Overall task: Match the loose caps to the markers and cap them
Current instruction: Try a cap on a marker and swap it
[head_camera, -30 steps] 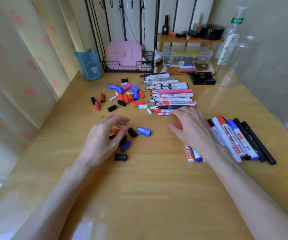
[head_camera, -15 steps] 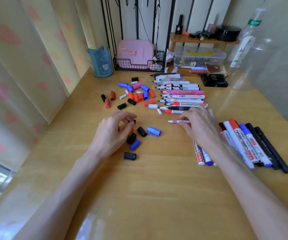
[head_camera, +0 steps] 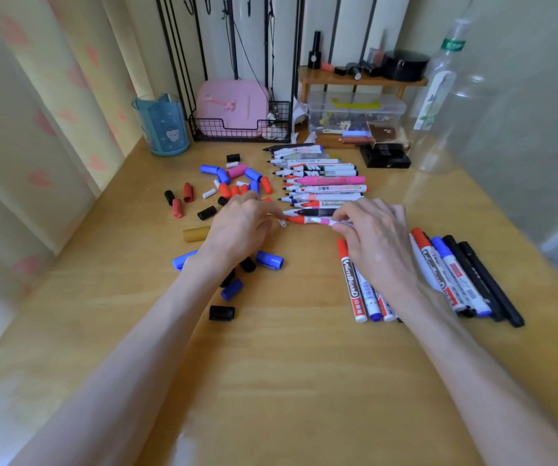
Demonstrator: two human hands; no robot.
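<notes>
Wooden desk (head_camera: 287,381): our right hand (head_camera: 376,243) pinches the slim pink marker (head_camera: 324,222); at nine o'clock, our left hand (head_camera: 240,230) meets a tiny white cap (head_camera: 282,223), grip unclear. Light, slippery; we'd pinch its sides.

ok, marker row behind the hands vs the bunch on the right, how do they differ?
The back row shows bare tips; the right bunch is capped. The back row lies crosswise, tips pointing left; the right bunch runs front to back. Both lie flat, side by side.
</notes>
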